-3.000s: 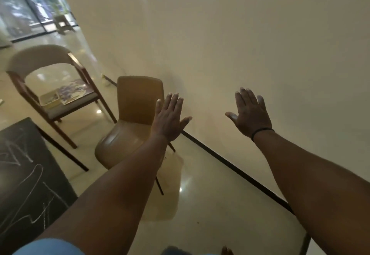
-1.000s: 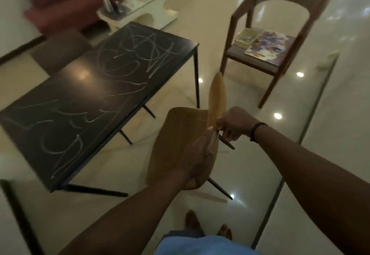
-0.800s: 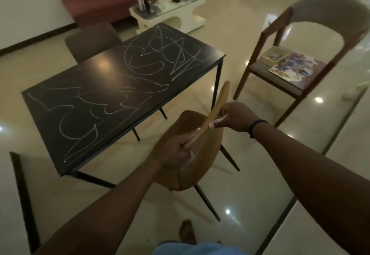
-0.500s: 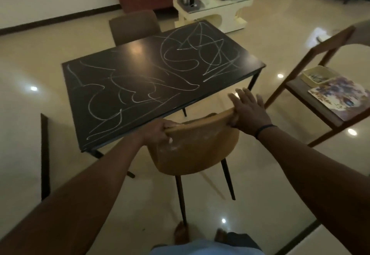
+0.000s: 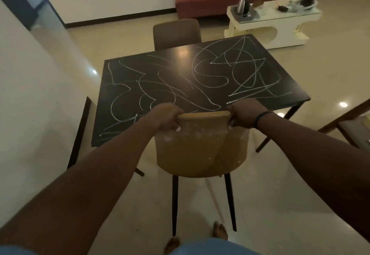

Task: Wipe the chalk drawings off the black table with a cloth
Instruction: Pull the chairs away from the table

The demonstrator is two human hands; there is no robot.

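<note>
At the left, the left hand [image 5: 166,117] grips the top corner of the tan chair [image 5: 202,144], its fingers curled over the edge. Past the chair back lies the black bench [image 5: 180,68], and white chalk lines [image 5: 226,70] cover its top from side to side. To the right, the right hand [image 5: 247,115] grips the other top corner, its fingers curled round it too. A brown chair [image 5: 177,32] stands at the far side of the bench. A white side table [image 5: 274,24] stands farther right.
</note>
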